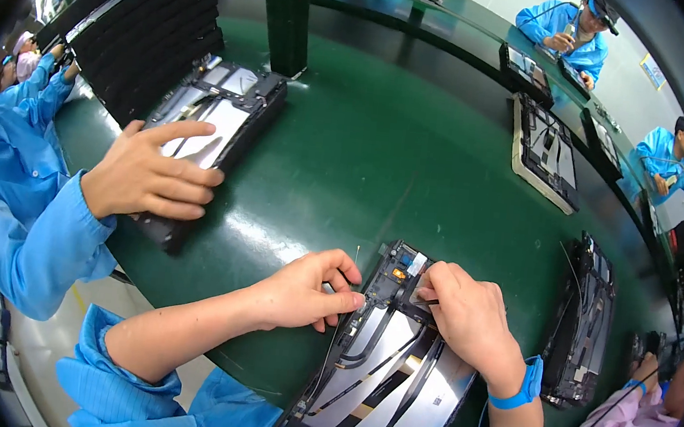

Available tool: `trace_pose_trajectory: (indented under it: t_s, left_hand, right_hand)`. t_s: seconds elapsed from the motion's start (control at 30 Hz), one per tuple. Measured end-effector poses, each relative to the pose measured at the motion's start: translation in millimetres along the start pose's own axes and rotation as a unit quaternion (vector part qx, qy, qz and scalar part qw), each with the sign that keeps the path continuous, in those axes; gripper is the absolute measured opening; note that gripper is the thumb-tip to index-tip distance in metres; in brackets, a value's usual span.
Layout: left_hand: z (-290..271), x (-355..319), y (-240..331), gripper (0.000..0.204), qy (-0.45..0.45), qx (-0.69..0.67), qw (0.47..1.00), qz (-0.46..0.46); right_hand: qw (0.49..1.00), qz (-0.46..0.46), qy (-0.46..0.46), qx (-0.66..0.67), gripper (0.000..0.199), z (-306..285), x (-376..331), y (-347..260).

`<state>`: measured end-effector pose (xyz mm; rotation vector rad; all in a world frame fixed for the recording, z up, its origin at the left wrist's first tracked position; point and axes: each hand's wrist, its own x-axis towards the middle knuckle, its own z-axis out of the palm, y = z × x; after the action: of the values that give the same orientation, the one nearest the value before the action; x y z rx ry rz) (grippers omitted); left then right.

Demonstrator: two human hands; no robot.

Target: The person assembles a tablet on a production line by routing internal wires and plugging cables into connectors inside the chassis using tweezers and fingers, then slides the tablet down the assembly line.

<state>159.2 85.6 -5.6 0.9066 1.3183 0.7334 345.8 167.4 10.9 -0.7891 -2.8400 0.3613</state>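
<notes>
An opened tablet-like device [394, 358], with silver plates, black ribbon cables and a black frame, lies tilted in front of me. My left hand [310, 289] is at its upper left edge, thumb and fingers closed around a thin cable [358, 253] whose tip stands up beyond the fingers. My right hand [468, 316] is over the device's upper right part, fingers pinched together. A small dark bit shows at its fingertips, but what it holds is hidden. A blue band [519, 387] circles my right wrist.
At left, a co-worker's hand [161, 171] rests on a similar opened device [233, 108], beside a tall stack of black trays [150, 30]. More opened devices lie at right [583, 319] and far right [546, 151]. A dark green post [287, 19] rises from the green table [364, 150].
</notes>
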Motion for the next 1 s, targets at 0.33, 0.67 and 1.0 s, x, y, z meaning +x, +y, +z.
trace_pose_trajectory:
  t_s: [0.33,0.67,1.0]
  left_hand:
    - [1.8,4.4,4.0,0.026,-0.024,-0.017,0.999,-0.017]
    - [9.5,12.3,7.7,0.03,-0.045,-0.018,0.998,-0.033]
    - [14.5,9.3,10.3,0.026,-0.029,-0.019,0.999,-0.019]
  right_hand:
    - [0.972,0.068,0.104,0.2,0.008,14.5,-1.2,-0.3]
    - [0.971,0.051,0.134,0.193,0.007,20.5,-9.2,12.2]
    - [0.967,0.033,0.144,0.208,0.008,18.0,-10.3,15.6]
